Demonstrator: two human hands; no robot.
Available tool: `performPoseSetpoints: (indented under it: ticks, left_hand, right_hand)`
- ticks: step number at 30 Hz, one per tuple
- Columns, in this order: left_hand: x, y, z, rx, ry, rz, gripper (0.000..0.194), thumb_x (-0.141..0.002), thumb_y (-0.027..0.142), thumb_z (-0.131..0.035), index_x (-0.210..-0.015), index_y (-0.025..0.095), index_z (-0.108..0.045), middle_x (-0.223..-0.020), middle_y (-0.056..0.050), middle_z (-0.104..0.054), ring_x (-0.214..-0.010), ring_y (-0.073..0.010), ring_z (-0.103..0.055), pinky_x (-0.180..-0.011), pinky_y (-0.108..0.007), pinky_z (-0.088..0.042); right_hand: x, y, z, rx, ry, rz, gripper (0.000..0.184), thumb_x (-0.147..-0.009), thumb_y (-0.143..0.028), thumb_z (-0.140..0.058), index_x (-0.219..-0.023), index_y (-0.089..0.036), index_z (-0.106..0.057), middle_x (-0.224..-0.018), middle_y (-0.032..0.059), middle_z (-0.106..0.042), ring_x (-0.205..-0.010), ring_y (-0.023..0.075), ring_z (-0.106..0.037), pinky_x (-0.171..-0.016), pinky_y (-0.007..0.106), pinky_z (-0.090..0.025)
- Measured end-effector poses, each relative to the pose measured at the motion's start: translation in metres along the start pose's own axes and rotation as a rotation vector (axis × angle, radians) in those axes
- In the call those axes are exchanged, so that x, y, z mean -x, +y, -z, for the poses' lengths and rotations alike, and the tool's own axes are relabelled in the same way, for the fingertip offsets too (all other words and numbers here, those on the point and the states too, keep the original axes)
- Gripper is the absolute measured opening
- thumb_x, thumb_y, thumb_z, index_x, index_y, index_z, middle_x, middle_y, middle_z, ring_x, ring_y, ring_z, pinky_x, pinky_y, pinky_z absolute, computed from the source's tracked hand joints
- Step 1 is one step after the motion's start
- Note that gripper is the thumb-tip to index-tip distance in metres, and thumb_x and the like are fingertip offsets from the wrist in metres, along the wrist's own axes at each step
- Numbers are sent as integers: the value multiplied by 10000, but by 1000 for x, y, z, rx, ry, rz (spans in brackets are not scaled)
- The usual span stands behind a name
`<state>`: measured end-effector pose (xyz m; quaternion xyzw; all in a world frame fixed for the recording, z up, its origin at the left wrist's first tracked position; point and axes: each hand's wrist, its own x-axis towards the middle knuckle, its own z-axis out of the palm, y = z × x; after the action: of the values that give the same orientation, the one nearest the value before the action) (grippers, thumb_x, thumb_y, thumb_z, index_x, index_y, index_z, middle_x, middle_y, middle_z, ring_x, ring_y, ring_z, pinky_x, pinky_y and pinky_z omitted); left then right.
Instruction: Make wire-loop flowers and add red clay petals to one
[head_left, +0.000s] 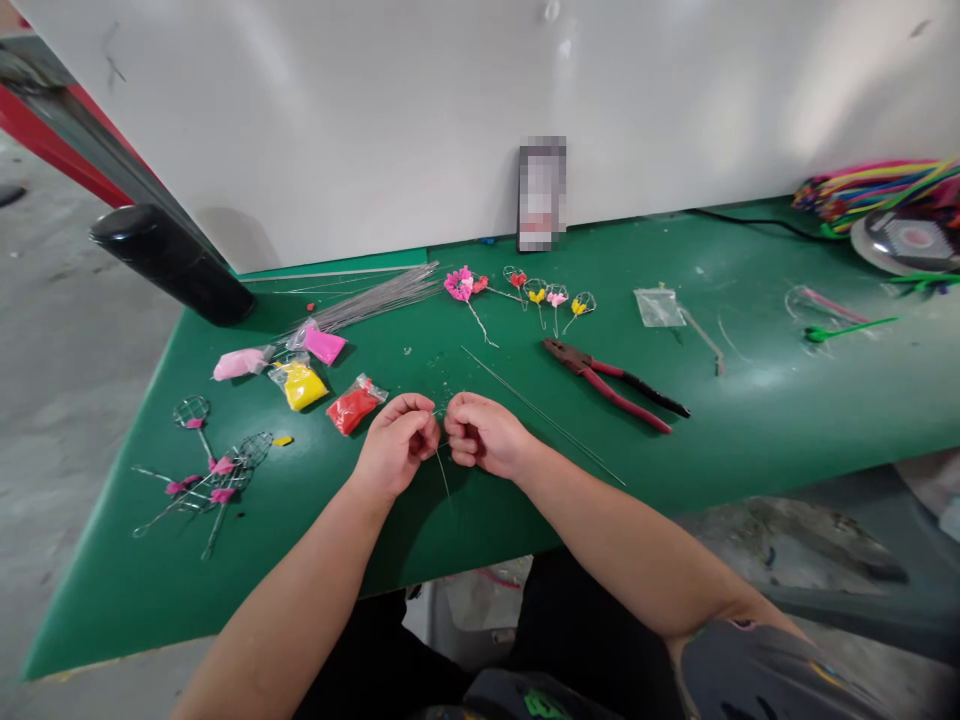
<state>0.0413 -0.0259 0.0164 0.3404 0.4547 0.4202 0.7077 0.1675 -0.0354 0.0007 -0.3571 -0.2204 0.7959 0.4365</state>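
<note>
Head view: near the front edge of the green table (225,600), the left hand (396,447) and right hand (482,435) pinch a thin wire (442,470) between them, pliers (607,385) off to the right.

Work surface: green laminate bench top (465,530). Steel pliers (611,385): red and black handles. Clear plastic bags (365,383): pink clay (326,345), yellow clay (300,387), red clay (352,410). Thin wire (442,472): plain grey. Looped wire flower frames (556,298): pink, red and yellow petals.
</note>
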Motion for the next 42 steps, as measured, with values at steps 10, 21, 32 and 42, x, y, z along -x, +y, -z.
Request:
performPoseSetpoints:
  ticks: [10, 21, 32, 42]
  left_hand:
    - [0, 0, 0, -8, 3, 11, 116, -596, 170, -552, -694, 179, -491, -424, 71, -430, -377, -70, -410, -370, -178, -236]
    - [-7, 5, 11, 132, 39, -42, 125, -632, 135, -539, -729, 188, -482, -494, 56, -487, -459, -81, -489, -412, -181, -340]
    - [-7, 4, 13, 199, -22, -91, 121, -660, 140, -574, -740, 191, -499, -548, 34, -555, -563, -107, -560, -465, -195, -406]
    - [-6, 3, 13, 110, 29, -154, 148, -641, 152, -600, -735, 195, -493, -565, 34, -578, -514, -78, -523, -435, -171, -375]
  right_hand:
    - [0, -4, 1, 78, 15, -28, 120, -640, -148, -464, -595, -196, -364, -450, -97, -397, -309, 26, -257, -308, 161, -200]
    - [-4, -3, 3, 332, 157, 120, 78, -729, -172, -495, -804, -192, -487, -683, -42, -554, -409, 61, -506, -352, 194, -408]
    - [-1, 5, -2, 647, 125, 188, 65, -684, -181, -531, -634, -178, -488, -519, -71, -516, -364, 31, -449, -358, 154, -337]
    - [0, 12, -3, 772, 181, 212, 11, -628, -198, -535, -633, -189, -539, -511, -66, -488, -409, 53, -432, -397, 178, -333]
